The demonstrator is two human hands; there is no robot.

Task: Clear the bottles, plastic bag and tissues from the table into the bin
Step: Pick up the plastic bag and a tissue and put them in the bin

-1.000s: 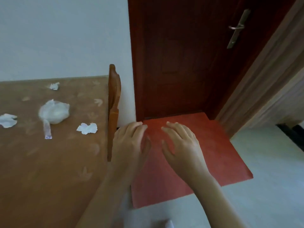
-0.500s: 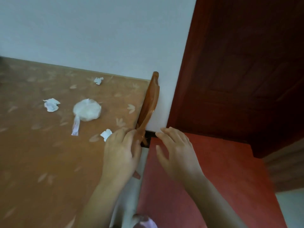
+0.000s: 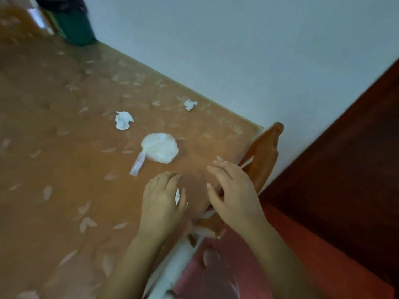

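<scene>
A crumpled tissue [image 3: 177, 196] lies on the counter [image 3: 64, 169] near its right edge, mostly hidden under the left hand [image 3: 163, 200], whose curled fingers arch over it; only a sliver of white shows beside the thumb, and I cannot tell whether the grip has closed on it or merely covers it. The step in hand looks like gathering this nearest scrap, and to do it well the fingers should pinch the paper rather than sweep it, since it sits close to the edge and could slide off toward the floor. The right hand [image 3: 234, 192] hovers just beside, fingers spread wide and holding nothing, free to go on to the knotted plastic bag [image 3: 160, 150] lying a little farther in. Beyond that are two more tissues, one [image 3: 123, 120] left of the bag and one [image 3: 190, 104] near the wall. A dark green bin [image 3: 74, 29] stands at the far corner, well apart from everything, so gathering several pieces before walking over would save trips. No bottles are in view. A wooden chair back [image 3: 264, 156] rises at the counter's corner. Compared with half a second ago, the view has swung left onto the counter, the bin has come into sight, and both hands have moved from the chair back to above the tabletop.
</scene>
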